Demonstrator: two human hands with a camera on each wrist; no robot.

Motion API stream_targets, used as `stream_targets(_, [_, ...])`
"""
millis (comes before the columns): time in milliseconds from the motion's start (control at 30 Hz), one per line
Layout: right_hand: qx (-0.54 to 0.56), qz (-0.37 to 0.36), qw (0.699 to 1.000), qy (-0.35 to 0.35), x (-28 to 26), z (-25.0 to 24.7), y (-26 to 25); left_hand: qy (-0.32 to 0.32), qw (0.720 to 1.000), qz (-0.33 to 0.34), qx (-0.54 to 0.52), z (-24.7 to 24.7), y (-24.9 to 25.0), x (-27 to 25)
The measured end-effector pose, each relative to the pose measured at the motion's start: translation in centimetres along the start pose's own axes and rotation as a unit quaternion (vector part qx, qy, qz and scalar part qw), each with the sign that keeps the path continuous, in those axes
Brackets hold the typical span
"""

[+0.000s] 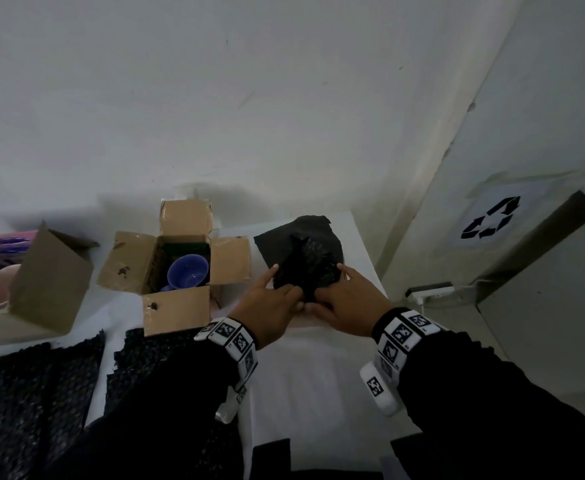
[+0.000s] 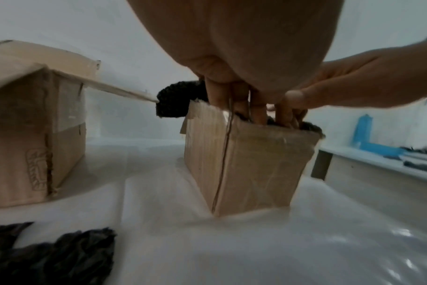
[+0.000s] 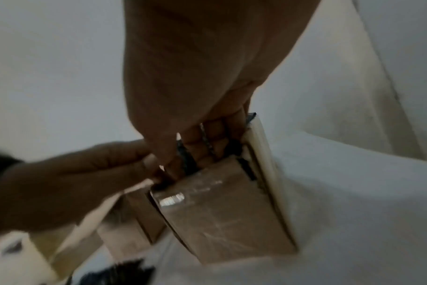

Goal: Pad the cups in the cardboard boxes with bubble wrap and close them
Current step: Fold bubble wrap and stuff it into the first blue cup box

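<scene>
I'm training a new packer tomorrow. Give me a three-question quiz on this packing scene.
1. True or false: the blue cup sits in an open box.
2. What are both hands pushing into the right box?
A. black bubble wrap
B. white paper
C. a pink cup
3. Fill in: spare wrap sheets lie on the table's ____ side.

Key: 1 true. 2 A: the left hand and right hand press the black bubble wrap down. 3 left.
</scene>
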State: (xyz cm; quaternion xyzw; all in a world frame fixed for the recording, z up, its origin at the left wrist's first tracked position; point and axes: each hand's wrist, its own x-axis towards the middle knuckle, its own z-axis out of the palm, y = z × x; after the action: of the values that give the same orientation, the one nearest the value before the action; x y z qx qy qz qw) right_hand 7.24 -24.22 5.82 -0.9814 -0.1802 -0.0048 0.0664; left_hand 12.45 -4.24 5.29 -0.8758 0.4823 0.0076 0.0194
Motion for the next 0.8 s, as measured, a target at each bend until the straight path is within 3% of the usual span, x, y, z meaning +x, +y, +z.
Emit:
stream_targets(133, [-0.038, 0.078, 0.994, 0.067, 1.6, -0.5, -0.1, 0.010, 0.994, -0.064, -0.090, -0.7, -0.6, 1.1])
stream_targets(233, [-0.064, 0.127, 0.990, 0.014, 1.8, 0.0, 0.5, 0.052, 0.991, -0.121, -0.015, -1.3, -0.2, 0.9])
stream_targets(300, [-0.075, 0.140, 0.987, -0.009, 1.6, 0.4, 0.9, 0.040, 0.985, -0.169, 0.018, -1.3, -0.3, 0.9])
stream_targets(500, [-0.136, 0.139, 0.981, -0.008, 1.4, 0.1, 1.3, -0.017, 0.987, -0.146, 0.058, -0.7, -0.7, 1.7])
stream_targets(700, [-0.159, 0.139, 0.977, 0.033, 2.0, 0.5, 0.4, -0.061, 0.977, -0.200, 0.043, -2.0, -0.3, 3.3])
stream_targets(800, [-0.155, 0.163, 0.974, 0.015, 2.1, 0.6, -0.6, -0.072, 0.970, -0.231, 0.026, -2.5, 0.2, 4.0])
